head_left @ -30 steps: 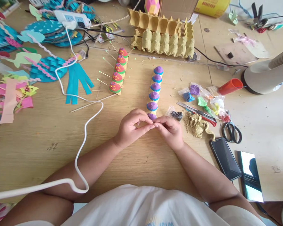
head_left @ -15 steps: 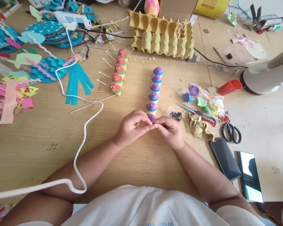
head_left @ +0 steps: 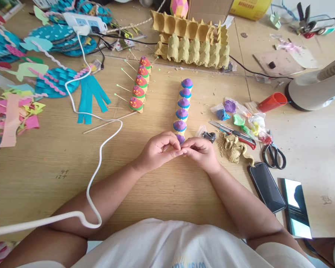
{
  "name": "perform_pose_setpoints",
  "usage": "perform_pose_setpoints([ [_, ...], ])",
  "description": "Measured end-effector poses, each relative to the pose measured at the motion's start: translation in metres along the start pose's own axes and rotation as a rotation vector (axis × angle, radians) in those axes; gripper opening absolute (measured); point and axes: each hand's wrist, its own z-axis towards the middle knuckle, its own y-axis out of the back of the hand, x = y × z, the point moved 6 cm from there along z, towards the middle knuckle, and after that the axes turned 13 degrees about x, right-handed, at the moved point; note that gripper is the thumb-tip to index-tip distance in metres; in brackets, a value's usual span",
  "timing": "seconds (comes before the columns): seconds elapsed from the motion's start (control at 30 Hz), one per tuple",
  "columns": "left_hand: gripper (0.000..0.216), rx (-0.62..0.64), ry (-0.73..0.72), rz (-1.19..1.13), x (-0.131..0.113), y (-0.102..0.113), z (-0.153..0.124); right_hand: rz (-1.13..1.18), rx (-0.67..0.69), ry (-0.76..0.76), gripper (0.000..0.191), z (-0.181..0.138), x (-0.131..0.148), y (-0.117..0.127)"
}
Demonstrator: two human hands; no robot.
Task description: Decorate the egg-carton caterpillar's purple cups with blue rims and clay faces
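Observation:
My left hand [head_left: 162, 150] and my right hand [head_left: 201, 153] meet fingertip to fingertip just in front of a strip of egg-carton cups [head_left: 182, 113]. The cups are covered in purple on top and blue below. Each hand is closed in a pinch, thumb against fingers; whatever lies between the tips is hidden or too small to make out. The nearest purple cup shows partly behind the fingertips. Farther left stands a second strip [head_left: 139, 91] with red tops, yellow faces, green rims and thin pins ending in pale green beads.
To the right lie a bag of black clay [head_left: 209, 137], a utility knife [head_left: 234, 134], carton scraps [head_left: 233, 149], scissors [head_left: 273, 156] and a phone [head_left: 266, 188]. Egg cartons [head_left: 195, 52] stand at the back. A white cable [head_left: 100, 156] runs across the left side.
Both hands stay pinched together in nearly the same spot, with only a slight shift of the fingers. Nothing else has visibly moved.

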Motion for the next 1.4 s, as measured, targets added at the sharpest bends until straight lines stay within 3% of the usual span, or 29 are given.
perform_pose_setpoints([
  [0.1, 0.02, 0.027, 0.052, -0.123, 0.007, -0.002, -0.001, 0.119, 0.008, -0.032, 0.023, 0.001, -0.004, -0.002],
  [0.27, 0.028, -0.038, 0.088, -0.293, 0.016, 0.003, -0.001, 0.271, -0.108, -0.068, 0.027, 0.0, -0.013, 0.004],
  [0.57, 0.023, -0.029, 0.141, -0.292, 0.025, 0.002, -0.005, 0.407, -0.164, -0.146, 0.037, -0.001, -0.026, 0.006],
  [0.8, 0.02, -0.064, 0.13, -0.274, 0.025, 0.003, -0.005, 0.415, -0.13, -0.17, 0.034, -0.002, -0.027, 0.001],
  [0.97, 0.016, -0.147, 0.049, -0.063, 0.013, 0.006, -0.004, 0.392, -0.119, -0.182, 0.033, -0.002, -0.028, 0.001],
  [1.17, 0.03, -0.105, -0.173, 0.317, -0.009, 0.0, -0.005, 0.362, -0.065, -0.195, 0.033, 0.0, -0.025, -0.003],
  [1.4, 0.016, -0.138, -0.2, 0.479, -0.015, 0.002, -0.006, 0.263, -0.007, -0.166, 0.028, 0.0, -0.022, -0.005],
])
